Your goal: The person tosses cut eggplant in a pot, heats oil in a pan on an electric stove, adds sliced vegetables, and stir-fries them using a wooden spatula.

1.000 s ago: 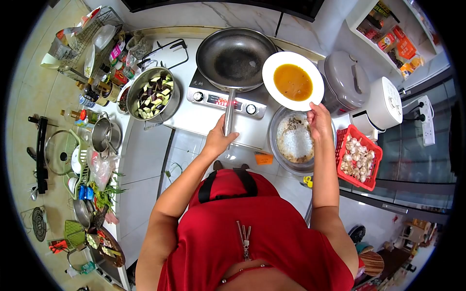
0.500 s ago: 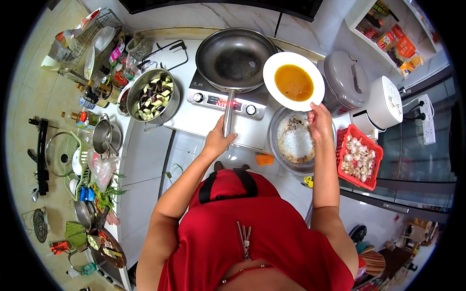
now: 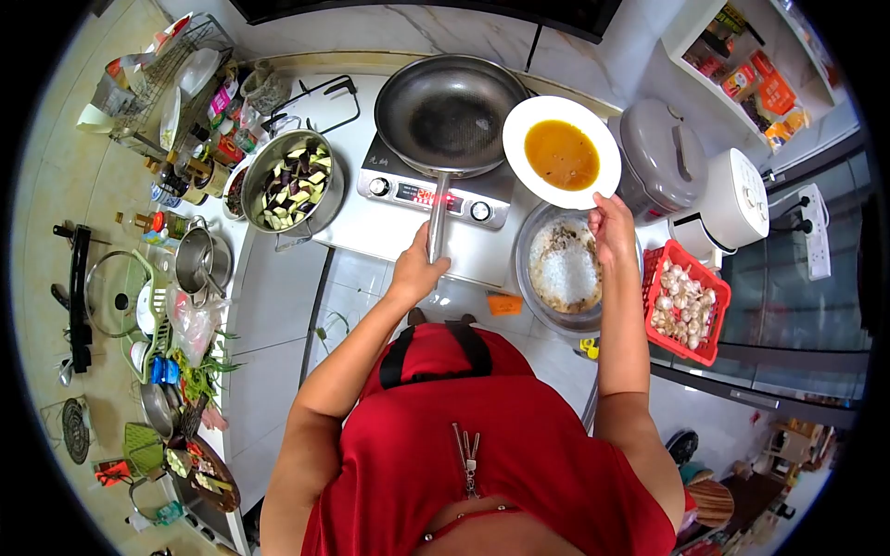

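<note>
Faces a white tabletop [image 3: 357, 227] spread with cookware, dressed in a red top [image 3: 482, 412]. Has a dark frying pan [image 3: 451, 113] straight ahead on an induction cooker [image 3: 394, 167] with a lit red display, and with its metal handle [image 3: 439, 218] turned back toward the body. Has a metal basin [image 3: 522, 273] to the right of the cooker, smeared whitish and brown inside, and a grey lidded vessel [image 3: 656, 144] beyond it. Shows a steel pot [image 3: 331, 190] at the left, full of purple-skinned, pale-fleshed vegetable pieces. Holds a white plate [image 3: 515, 148] of brown liquid [image 3: 562, 155] just right of the pan, roughly level, overlapping the basin's far rim in this view. Has a red basket [image 3: 681, 348] right of the basin. Grasps the handle's near end with the left hand [image 3: 417, 271], fingers wrapped around. Pinches the plate's near rim in the fingers of the right hand [image 3: 612, 232]; cannot tell their exact placement underneath. Shows, smallest, pale garlic bulbs [image 3: 684, 301] heaped in the basket.
</note>
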`<control>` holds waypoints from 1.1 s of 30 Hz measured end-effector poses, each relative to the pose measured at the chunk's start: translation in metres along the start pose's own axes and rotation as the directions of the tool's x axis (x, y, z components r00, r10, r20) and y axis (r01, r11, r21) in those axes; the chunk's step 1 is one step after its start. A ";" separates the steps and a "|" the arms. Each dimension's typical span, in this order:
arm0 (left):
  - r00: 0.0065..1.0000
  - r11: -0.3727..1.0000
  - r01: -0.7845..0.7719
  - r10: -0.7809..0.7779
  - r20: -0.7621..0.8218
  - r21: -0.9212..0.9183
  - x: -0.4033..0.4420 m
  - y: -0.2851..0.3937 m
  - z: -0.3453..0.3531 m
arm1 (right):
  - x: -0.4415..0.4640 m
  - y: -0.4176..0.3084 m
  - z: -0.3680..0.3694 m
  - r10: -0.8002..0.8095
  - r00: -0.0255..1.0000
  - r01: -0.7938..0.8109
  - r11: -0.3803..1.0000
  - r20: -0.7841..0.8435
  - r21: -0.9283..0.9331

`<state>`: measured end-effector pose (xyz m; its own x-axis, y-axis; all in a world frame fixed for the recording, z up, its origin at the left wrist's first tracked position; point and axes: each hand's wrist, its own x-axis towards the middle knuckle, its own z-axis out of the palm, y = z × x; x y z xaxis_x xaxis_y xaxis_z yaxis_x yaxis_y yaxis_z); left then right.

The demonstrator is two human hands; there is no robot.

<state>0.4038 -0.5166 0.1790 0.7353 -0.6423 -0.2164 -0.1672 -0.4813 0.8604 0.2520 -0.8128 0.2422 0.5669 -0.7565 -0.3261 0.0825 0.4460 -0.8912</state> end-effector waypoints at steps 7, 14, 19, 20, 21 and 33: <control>0.999 0.997 0.038 -0.037 -0.010 0.062 -0.004 0.010 -0.005 | -0.001 -0.001 0.006 -0.016 1.000 0.016 1.000 0.021 0.004; 1.000 0.999 -0.012 0.012 -0.006 0.050 -0.004 0.007 -0.006 | 0.002 0.001 0.006 -0.013 1.000 0.013 1.000 0.027 0.002; 0.999 0.997 0.031 -0.030 0.025 -0.071 -0.008 0.015 -0.009 | 0.003 0.000 0.012 -0.017 0.999 0.018 1.000 0.028 -0.013; 1.000 0.994 -0.007 0.010 0.023 -0.110 -0.007 0.012 -0.008 | 0.004 0.000 0.014 -0.019 0.999 0.019 1.000 0.029 -0.014; 0.999 0.988 -0.046 0.049 0.019 -0.149 -0.007 0.012 -0.008 | 0.005 0.000 0.016 -0.020 0.999 0.021 1.000 0.031 -0.015; 0.991 0.944 0.113 -0.086 0.099 -0.309 -0.020 0.018 -0.016 | 0.029 0.005 0.045 0.072 0.989 -0.068 0.997 0.130 -0.036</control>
<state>0.3965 -0.5026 0.2063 0.6784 -0.6542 -0.3344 0.1283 -0.3426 0.9307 0.3063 -0.8111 0.2426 0.6730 -0.6537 -0.3461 0.0140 0.4790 -0.8777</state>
